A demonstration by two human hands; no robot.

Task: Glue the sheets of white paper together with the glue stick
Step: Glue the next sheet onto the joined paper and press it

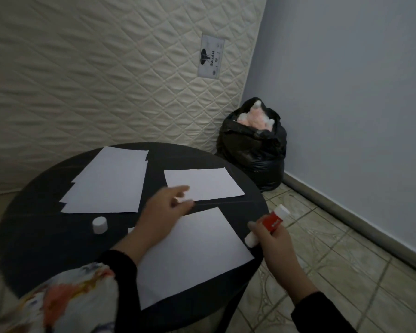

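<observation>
Two hands working over white paper sheets on a round black desk (46, 236).

The left hand (165, 207) is reaching forward across the desk, its fingers blurred and pinching the near edge of the small sheet (204, 182), with the forearm lying over the large sheet (192, 255) nearest the person. The right hand (271, 239) is hovering at the desk's right edge, its fingers wrapping around the red glue stick (268, 223), which is tilting with one white end up and away and the other down toward the large sheet's corner. A stack of sheets (108, 181) is lying at the far left, and a white cap (99, 225) is standing just in front of it. Both sleeves are black.
</observation>
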